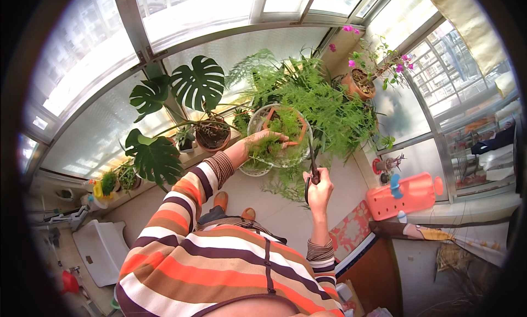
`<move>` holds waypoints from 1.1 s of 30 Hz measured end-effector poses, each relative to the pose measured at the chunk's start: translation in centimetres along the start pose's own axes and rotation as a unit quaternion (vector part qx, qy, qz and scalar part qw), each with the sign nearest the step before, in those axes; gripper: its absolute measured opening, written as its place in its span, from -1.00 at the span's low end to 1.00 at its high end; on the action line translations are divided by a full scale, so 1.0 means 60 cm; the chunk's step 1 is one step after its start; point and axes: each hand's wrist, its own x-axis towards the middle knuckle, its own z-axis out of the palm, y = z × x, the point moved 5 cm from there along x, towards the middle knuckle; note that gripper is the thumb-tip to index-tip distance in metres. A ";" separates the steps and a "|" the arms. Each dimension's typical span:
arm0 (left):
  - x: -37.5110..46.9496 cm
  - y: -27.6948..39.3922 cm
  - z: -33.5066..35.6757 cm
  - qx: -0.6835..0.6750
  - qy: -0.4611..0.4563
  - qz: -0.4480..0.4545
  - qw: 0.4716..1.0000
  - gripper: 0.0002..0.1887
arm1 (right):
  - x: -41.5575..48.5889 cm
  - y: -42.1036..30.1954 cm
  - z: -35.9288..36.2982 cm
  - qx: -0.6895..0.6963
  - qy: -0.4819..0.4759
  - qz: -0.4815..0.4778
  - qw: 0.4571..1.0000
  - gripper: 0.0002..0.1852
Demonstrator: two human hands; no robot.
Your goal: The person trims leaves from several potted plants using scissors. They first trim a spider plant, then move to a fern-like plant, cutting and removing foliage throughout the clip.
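Note:
My left hand (267, 140) reaches over the round glass table (255, 118), among feathery green fern fronds (265, 149); whether its fingers grip a stem is hard to tell. An orange hexagonal pot rim (304, 130) shows on the glass, with fine foliage inside. My right hand (320, 187) is closed around the handles of dark scissors (315, 173), whose blades point up past the right edge of the glass. More loose-looking fronds (288, 183) hang below the glass. A large mass of asparagus fern (333, 107) spreads just to the right.
A potted monstera (197, 84) and small pots line the window ledge at left. At upper right stands a terracotta pot (357, 85) with pink flowers. A coral plastic board (401, 197) lies at right. A white sink (101, 251) is at lower left.

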 end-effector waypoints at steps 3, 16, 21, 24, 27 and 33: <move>-0.012 0.016 0.007 -0.063 0.076 -0.087 0.991 -0.73 | 0.000 -0.001 0.008 -0.060 -0.072 0.003 0.996 -0.71; -0.076 0.103 -0.072 0.061 0.241 -0.076 0.966 -0.79 | -0.020 0.092 -0.132 -0.075 -0.077 0.032 0.994 -0.83; -0.085 0.098 -0.123 0.285 0.254 -0.018 0.924 -0.70 | -0.040 0.109 -0.135 -0.073 -0.069 0.051 0.994 -0.80; -0.100 0.079 -0.132 0.313 0.239 -0.067 0.917 -0.63 | -0.045 0.111 -0.126 -0.105 -0.057 0.025 0.992 -0.74; -0.123 0.080 -0.111 0.245 0.235 0.017 0.940 -0.82 | -0.046 0.119 -0.123 -0.006 -0.026 0.081 0.996 -0.74; -0.142 0.088 -0.108 0.275 0.241 0.038 0.930 -0.74 | -0.039 0.084 -0.126 0.301 0.014 0.063 0.951 -0.72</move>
